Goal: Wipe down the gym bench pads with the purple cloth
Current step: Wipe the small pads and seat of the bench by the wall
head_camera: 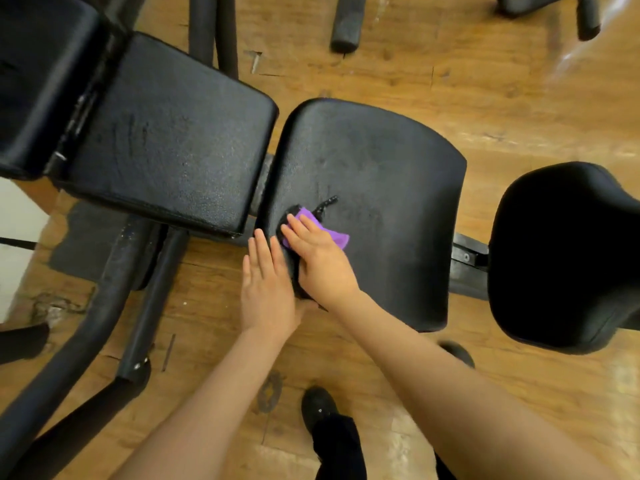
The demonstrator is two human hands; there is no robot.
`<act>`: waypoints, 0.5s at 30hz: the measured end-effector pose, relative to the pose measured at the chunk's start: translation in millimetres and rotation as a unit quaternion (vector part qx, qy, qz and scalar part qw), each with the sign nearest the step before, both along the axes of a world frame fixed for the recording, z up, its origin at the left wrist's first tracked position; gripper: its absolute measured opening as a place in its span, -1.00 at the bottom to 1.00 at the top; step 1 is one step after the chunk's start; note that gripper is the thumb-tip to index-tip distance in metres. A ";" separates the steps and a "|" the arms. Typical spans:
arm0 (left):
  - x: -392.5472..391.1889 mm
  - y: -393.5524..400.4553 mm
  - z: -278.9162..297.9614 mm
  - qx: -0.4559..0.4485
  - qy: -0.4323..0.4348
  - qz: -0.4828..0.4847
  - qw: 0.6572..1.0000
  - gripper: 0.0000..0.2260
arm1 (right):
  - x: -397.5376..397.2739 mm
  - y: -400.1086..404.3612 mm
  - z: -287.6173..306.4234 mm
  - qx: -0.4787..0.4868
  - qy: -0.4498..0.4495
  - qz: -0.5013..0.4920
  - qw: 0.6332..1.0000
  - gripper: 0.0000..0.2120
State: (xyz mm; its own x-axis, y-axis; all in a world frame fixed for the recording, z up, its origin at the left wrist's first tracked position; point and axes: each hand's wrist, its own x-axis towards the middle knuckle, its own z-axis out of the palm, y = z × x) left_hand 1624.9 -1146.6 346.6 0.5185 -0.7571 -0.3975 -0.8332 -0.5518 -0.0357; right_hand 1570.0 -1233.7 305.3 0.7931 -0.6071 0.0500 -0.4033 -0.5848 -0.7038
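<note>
A black gym bench lies below me with three pads in a row: a long back pad on the left, a middle seat pad and a small end pad on the right. The purple cloth lies on the near left part of the middle pad. My right hand presses flat on the cloth with straight fingers and covers most of it. My left hand rests open against the near left edge of that same pad, fingers straight.
The bench's black frame tubes run across the wooden floor at lower left. More black equipment legs stand at the top. My black shoe is on the floor below the hands. A white wall edge shows at left.
</note>
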 end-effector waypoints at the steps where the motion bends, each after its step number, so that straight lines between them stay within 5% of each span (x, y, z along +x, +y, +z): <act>1: 0.6 -0.3 1.5 0.003 0.004 0.004 1.000 0.12 | 3.7 -6.4 -0.3 -0.014 0.007 0.036 0.999 -0.55; 4: -0.9 -3.7 5.6 0.035 0.004 0.012 0.999 0.11 | -18.4 -34.3 -14.2 -0.085 0.037 0.096 0.991 -0.55; 7: -0.8 -17.5 8.6 0.077 0.003 0.013 0.997 0.11 | -49.2 -86.6 -34.0 -0.043 0.054 0.011 0.998 -0.60; 10: 14.4 -44.5 9.5 0.112 0.018 -0.087 0.990 0.15 | -60.3 -137.1 -38.9 0.021 0.060 -0.063 0.996 -0.59; 15: 55.8 -131.2 11.6 -0.004 0.028 -0.013 1.000 -0.05 | -18.6 -217.1 4.4 0.116 -0.042 -0.103 0.987 -0.63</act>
